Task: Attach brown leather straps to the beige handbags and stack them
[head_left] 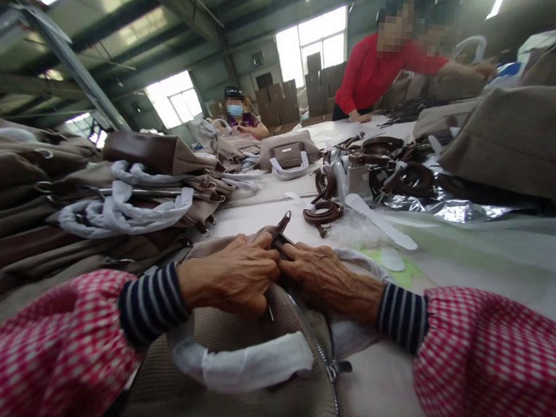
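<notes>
A taupe ribbed handbag point(246, 384) lies in front of me, with a metal zipper point(313, 344) along its opening and a handle point(252, 362) wrapped in white. My left hand point(233, 272) is closed at the bag's far end, fingers bent over the fabric. A thin dark piece sticks out below its fingers, too small to name. Close against it, my right hand point(328, 275) grips the same end from the other side. Just beyond the fingertips a small brown tab with a metal ring point(284, 220) points up. The fingertips themselves are partly hidden.
At left, similar bags point(16, 209) are piled high. Coiled brown straps point(322, 215) and white strips point(382, 222) lie on the table beyond my hands. More bags point(525, 140) stand at right. A person in red point(370, 81) and a masked person point(250, 125) work further back.
</notes>
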A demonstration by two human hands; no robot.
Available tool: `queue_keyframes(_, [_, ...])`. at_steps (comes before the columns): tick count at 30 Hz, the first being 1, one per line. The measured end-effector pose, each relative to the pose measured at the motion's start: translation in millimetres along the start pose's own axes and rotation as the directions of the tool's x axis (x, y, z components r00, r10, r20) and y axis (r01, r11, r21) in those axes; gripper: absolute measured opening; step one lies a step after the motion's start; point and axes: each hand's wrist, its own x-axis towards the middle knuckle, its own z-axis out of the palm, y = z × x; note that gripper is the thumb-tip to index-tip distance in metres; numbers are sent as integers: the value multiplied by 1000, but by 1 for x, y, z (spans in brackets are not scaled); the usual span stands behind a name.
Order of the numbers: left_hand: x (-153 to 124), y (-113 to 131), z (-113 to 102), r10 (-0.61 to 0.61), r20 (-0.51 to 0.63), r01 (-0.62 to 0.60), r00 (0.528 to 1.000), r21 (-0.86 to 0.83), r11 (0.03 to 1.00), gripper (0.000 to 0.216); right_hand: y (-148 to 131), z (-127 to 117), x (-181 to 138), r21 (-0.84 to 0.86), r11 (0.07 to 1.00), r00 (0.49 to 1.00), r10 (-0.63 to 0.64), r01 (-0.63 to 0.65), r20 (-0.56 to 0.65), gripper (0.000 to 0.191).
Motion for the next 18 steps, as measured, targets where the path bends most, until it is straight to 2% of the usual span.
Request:
queue_keyframes(4, [1, 9, 1, -53, -19, 53, 998, 29, 998, 7, 4, -1, 1, -20, 1000, 1000, 2, -2, 16, 18])
queue_keyframes(7, [-13, 10, 5, -40, -85, 35, 996, -60, 998, 15, -2, -9, 1, -69, 998, 1000, -6, 8, 21, 19])
queue_keyframes(11, [-27, 10, 13, -58, -145, 33, 988, -164, 986, 12, -13, -19, 1, -93, 995, 998, -24, 28, 50, 16])
queue_keyframes(14, [-25, 12, 14, -97, -119, 82, 988, -130, 988, 11, -16, -18, 1, -110, 993, 999, -31, 34, 34, 16])
queue_keyframes(18, [-17, 14, 6, -69, -119, 65, 991, -40, 997, 20, -15, -19, 2, -195, 979, 998, -55, 56, 9, 15])
